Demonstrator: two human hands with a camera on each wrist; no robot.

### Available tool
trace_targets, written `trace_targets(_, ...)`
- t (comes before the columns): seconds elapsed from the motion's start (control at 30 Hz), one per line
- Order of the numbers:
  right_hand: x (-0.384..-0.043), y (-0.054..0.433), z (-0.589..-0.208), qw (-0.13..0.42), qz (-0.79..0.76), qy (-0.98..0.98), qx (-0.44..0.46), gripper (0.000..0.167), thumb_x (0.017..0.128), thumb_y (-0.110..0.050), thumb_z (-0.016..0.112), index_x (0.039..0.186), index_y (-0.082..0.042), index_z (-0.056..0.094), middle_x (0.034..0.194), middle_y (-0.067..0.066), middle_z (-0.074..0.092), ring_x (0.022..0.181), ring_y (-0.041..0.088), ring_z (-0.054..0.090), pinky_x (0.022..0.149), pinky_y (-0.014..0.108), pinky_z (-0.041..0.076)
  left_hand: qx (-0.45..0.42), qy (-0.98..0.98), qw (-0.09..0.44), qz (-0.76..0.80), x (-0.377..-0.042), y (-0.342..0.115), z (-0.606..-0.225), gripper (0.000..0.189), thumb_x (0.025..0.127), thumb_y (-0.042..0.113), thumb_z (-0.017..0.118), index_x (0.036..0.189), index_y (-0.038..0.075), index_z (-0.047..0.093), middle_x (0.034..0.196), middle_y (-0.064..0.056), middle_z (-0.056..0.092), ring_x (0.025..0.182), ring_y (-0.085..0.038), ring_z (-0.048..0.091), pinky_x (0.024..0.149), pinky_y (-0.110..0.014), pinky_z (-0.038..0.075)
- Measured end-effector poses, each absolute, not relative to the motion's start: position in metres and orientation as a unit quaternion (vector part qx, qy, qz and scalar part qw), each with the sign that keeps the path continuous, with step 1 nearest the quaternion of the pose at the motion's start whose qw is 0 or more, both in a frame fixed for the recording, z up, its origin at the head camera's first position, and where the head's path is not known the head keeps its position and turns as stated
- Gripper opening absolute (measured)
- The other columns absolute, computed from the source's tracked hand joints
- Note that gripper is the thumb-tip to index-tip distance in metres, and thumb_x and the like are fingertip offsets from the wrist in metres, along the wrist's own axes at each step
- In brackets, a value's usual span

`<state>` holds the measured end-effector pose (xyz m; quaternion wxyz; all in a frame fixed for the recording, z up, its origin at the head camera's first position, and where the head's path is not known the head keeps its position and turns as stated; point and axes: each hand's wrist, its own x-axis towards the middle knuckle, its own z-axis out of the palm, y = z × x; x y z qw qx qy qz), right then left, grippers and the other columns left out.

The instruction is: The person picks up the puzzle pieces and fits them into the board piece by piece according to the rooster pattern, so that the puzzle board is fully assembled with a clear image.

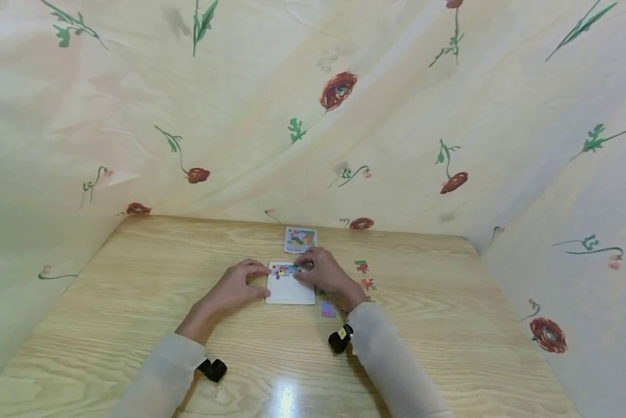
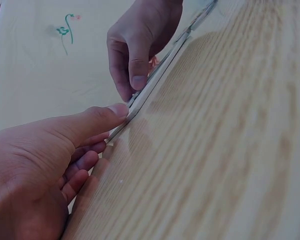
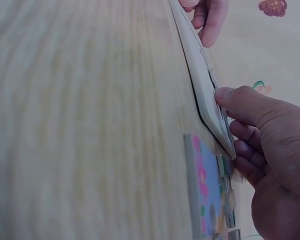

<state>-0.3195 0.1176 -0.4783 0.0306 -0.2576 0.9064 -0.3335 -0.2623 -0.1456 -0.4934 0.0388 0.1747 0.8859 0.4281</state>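
A white square puzzle board (image 1: 290,293) lies on the table with a row of colourful puzzle pieces (image 1: 281,270) along its far edge. My left hand (image 1: 239,283) holds the board's left side, thumb near the close corner and fingers farther up; in the left wrist view the thumb (image 2: 115,111) rests at the edge. Reaching in from the right, my right hand (image 1: 323,271) pinches a piece at the far right end of that row, index finger above and thumb below. The piece itself is mostly hidden by the fingers.
Behind the board lies a picture card (image 1: 300,239). Loose puzzle pieces are scattered to the right, among them a red and green one (image 1: 362,266), a red one (image 1: 368,284) and a purple one (image 1: 328,310). Flowered cloth (image 1: 271,116) hangs behind the wooden table (image 1: 135,290).
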Motion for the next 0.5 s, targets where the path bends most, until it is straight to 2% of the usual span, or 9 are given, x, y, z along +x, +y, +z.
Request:
trace_targets(0.2, -0.3175, 0.1153, -0.4765, 0.040, -0.338, 0.906, -0.251, 0.021, 0.090, -0.019, 0.082, 0.108, -0.009, 0.080, 0.110, 0.004, 0.068, 0.099, 0.016, 0.060, 0.090, 0.033, 0.054, 0.175, 0.886, 0.040, 0.427, -0.2626, -0.1468, -0.4950, 0.047, 0.087, 0.029, 0.084, 0.131, 0.017, 0.071, 0.137, -0.001, 0.062, 0.122, -0.024, 0.057, 0.100, -0.043, 0.048)
trace_targets(0.5, -0.3169, 0.1139, -0.4787, 0.028, -0.340, 0.905, -0.255, 0.019, 0.090, -0.016, 0.082, 0.107, -0.009, 0.080, 0.110, 0.004, 0.069, 0.102, 0.018, 0.060, 0.093, 0.036, 0.053, 0.177, 0.881, 0.045, 0.437, -0.2619, -0.1480, -0.4945, 0.047, 0.088, 0.030, 0.084, 0.131, 0.017, 0.071, 0.136, 0.000, 0.061, 0.124, -0.025, 0.058, 0.103, -0.048, 0.049)
